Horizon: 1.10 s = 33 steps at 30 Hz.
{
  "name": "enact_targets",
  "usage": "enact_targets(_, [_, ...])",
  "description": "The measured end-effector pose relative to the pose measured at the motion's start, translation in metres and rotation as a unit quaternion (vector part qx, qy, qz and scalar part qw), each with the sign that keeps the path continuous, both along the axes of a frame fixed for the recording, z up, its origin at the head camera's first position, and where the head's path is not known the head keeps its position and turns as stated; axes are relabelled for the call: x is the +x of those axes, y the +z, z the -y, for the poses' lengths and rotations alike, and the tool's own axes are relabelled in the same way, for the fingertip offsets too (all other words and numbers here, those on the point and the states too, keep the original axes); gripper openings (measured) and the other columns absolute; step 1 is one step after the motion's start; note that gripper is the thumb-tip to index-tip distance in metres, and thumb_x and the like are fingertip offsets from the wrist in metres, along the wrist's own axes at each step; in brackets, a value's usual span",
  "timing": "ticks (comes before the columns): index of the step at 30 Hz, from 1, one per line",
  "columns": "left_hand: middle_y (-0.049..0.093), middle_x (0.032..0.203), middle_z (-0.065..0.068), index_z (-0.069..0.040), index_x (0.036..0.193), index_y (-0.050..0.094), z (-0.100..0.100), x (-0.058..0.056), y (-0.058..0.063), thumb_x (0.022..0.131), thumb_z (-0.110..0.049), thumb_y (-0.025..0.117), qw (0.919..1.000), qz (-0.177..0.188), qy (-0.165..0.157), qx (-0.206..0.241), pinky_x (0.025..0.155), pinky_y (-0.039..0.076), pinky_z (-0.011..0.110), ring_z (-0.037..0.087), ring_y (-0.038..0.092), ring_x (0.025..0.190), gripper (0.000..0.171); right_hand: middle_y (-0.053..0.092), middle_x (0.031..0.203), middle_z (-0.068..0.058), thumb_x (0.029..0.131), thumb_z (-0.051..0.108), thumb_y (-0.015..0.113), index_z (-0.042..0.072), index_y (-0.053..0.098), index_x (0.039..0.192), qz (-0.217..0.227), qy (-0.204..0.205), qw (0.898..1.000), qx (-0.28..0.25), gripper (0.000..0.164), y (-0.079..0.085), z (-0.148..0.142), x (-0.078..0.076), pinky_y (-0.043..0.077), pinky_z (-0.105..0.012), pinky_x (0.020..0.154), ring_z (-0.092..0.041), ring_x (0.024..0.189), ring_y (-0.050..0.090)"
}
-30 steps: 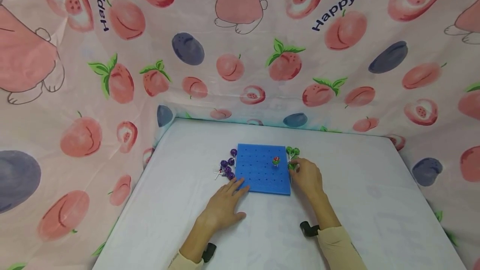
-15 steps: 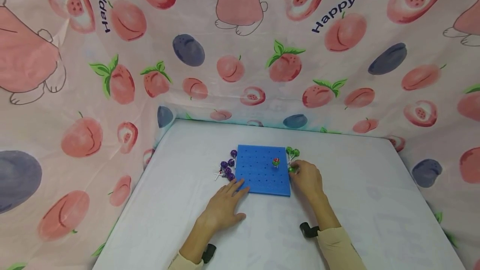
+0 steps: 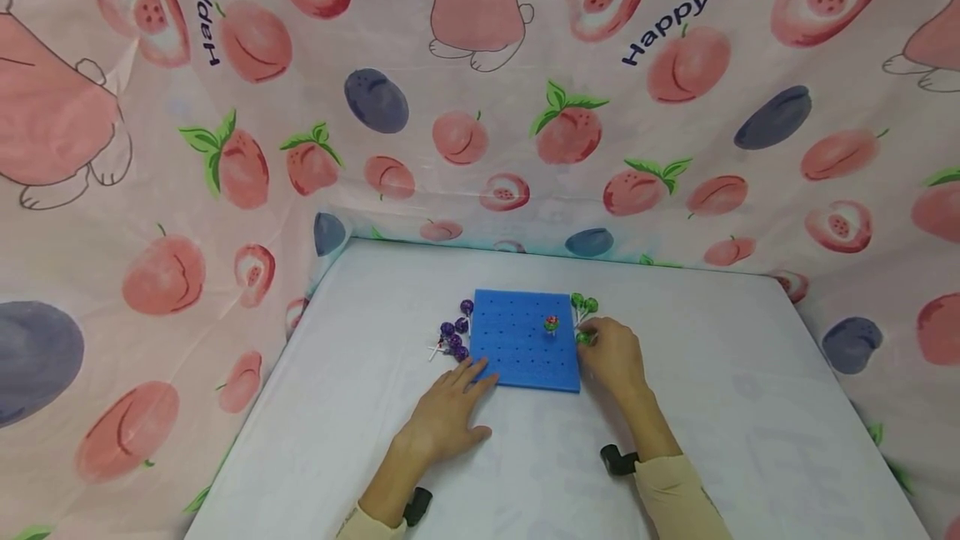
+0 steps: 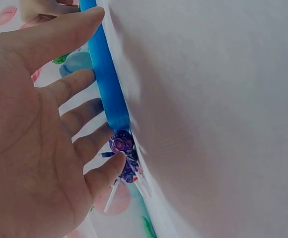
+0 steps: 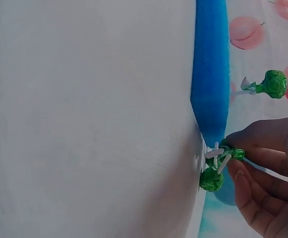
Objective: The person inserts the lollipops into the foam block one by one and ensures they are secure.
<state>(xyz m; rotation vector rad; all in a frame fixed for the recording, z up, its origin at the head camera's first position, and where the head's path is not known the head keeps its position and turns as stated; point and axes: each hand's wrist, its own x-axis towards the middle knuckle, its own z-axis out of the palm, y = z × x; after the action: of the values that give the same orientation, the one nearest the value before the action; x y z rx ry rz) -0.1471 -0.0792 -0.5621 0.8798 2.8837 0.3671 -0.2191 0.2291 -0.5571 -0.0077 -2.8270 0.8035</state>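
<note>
A blue foam board (image 3: 517,340) with rows of small holes lies on the table. One lollipop in a green and red wrapper (image 3: 552,323) stands upright in it, toward the right. My left hand (image 3: 446,415) rests its spread fingers on the board's near left corner, close to several purple lollipops (image 4: 121,144). At the right edge, my right hand (image 3: 615,357) pinches a green lollipop (image 5: 237,153) between thumb and fingers, its white stick running back under the hand. Other green lollipops (image 3: 585,302) lie beside that edge, partly covered by the fingers in the right wrist view.
The white table (image 3: 360,298) stretches out around the board. A peach-printed cloth (image 3: 480,190) rises behind and at both sides. Purple lollipops (image 3: 454,340) with crossed white sticks lie along the board's left side.
My right fingers shift slightly at the green lollipop by the board's right edge. My left hand and the board stay in place.
</note>
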Motion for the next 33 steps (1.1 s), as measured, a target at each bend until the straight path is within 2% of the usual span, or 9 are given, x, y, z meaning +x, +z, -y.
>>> enact_targets(2, [0.027,0.172,0.009,-0.020,0.161,0.042,0.000,0.000,0.000,0.091,-0.047,0.077,1.0000,0.001,-0.001,0.004,0.125,0.028,0.051,0.033,0.022,0.158,0.083,0.074,0.096,-0.011,0.086,0.007,0.080,0.002,0.077,0.109,-0.006,-0.001,1.000,-0.001,0.025,0.002,0.000,0.001,0.053,-0.035,0.062,-0.020,0.072,0.062])
enact_targets(6, [0.029,0.170,0.011,-0.016,0.160,0.044,0.000,0.001,0.008,0.092,-0.043,0.078,0.9998,0.014,-0.003,0.011,0.125,0.030,0.052,0.035,0.025,0.157,0.081,0.071,0.094,-0.011,0.085,0.006,0.080,0.002,0.077,0.111,-0.016,-0.002,1.000,-0.014,0.026,0.005,0.000,0.003,0.053,-0.033,0.060,-0.021,0.073,0.063])
enact_targets(11, [0.029,0.170,0.011,-0.017,0.160,0.043,-0.001,0.002,0.014,0.093,-0.042,0.077,0.9998,0.022,-0.001,0.000,0.125,0.029,0.050,0.034,0.025,0.157,0.079,0.069,0.097,-0.012,0.085,0.007,0.080,0.003,0.077,0.113,-0.040,0.003,0.999,-0.023,0.029,0.010,-0.001,0.004,0.056,-0.036,0.062,-0.022,0.076,0.066])
enact_targets(16, [0.029,0.170,0.010,-0.017,0.161,0.043,-0.002,0.002,0.014,0.094,-0.043,0.077,0.9998,0.021,0.001,-0.005,0.125,0.029,0.049,0.033,0.025,0.158,0.079,0.069,0.105,-0.014,0.086,0.008,0.080,0.003,0.077,0.115,-0.072,0.024,0.997,-0.026,0.029,0.012,0.000,0.005,0.062,-0.041,0.068,-0.023,0.080,0.070])
enact_targets(20, [0.028,0.171,0.010,-0.018,0.161,0.042,-0.001,0.001,0.014,0.094,-0.043,0.076,0.9997,0.022,0.000,-0.006,0.125,0.029,0.049,0.033,0.024,0.158,0.080,0.067,0.104,-0.012,0.087,0.007,0.081,0.003,0.077,0.115,-0.097,0.035,0.994,-0.038,0.029,0.013,0.003,0.006,0.063,-0.041,0.070,-0.023,0.081,0.070])
enact_targets(27, [0.027,0.171,0.010,-0.018,0.161,0.041,-0.001,0.001,0.013,0.095,-0.043,0.076,0.9997,0.025,0.001,-0.004,0.125,0.029,0.050,0.033,0.023,0.158,0.079,0.065,0.106,-0.011,0.087,0.002,0.078,0.003,0.074,0.108,-0.153,0.051,0.985,-0.062,0.022,0.015,0.005,0.006,0.064,-0.043,0.073,-0.024,0.082,0.073])
enact_targets(33, [0.028,0.171,0.010,-0.018,0.161,0.042,-0.002,0.001,0.012,0.094,-0.043,0.076,0.9996,0.029,0.003,-0.002,0.125,0.029,0.051,0.033,0.024,0.158,0.079,0.065,0.107,-0.009,0.084,-0.001,0.080,0.004,0.072,0.109,-0.181,0.070,0.978,-0.072,0.027,0.015,0.007,0.006,0.064,-0.041,0.074,-0.023,0.083,0.073])
